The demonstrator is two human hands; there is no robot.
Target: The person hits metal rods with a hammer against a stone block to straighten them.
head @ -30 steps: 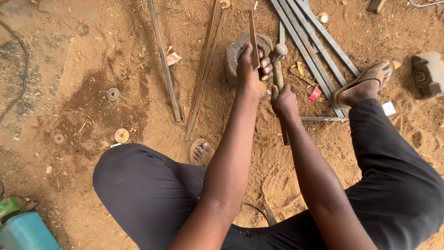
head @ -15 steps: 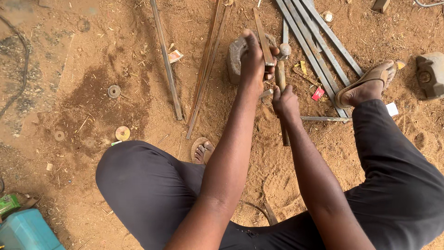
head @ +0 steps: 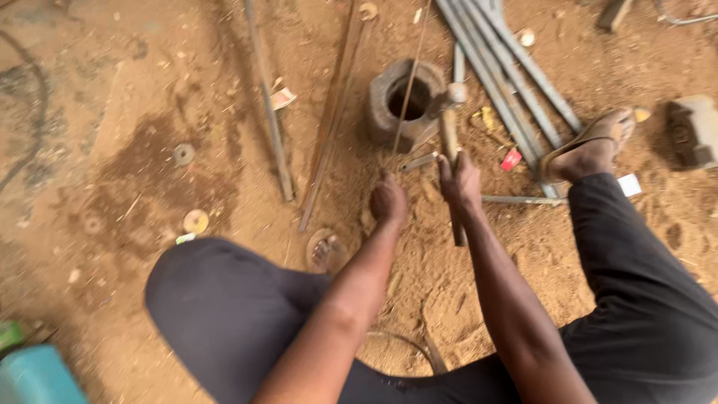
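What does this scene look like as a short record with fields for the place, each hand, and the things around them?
Place: bare sandy ground
Left hand: closed on a thin rod that runs up over the ring
Right hand: gripping a hammer by its wooden handle
Ring: thick metal ring lying flat, hollow centre
Right of it: long metal bars
Feet: sandal on the right foot

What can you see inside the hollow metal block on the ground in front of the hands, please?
A thin rod runs across the opening of the hollow metal block. Inside it is dark, so neither the bottom nor any contents can be made out. The hammer lies beside its rim.
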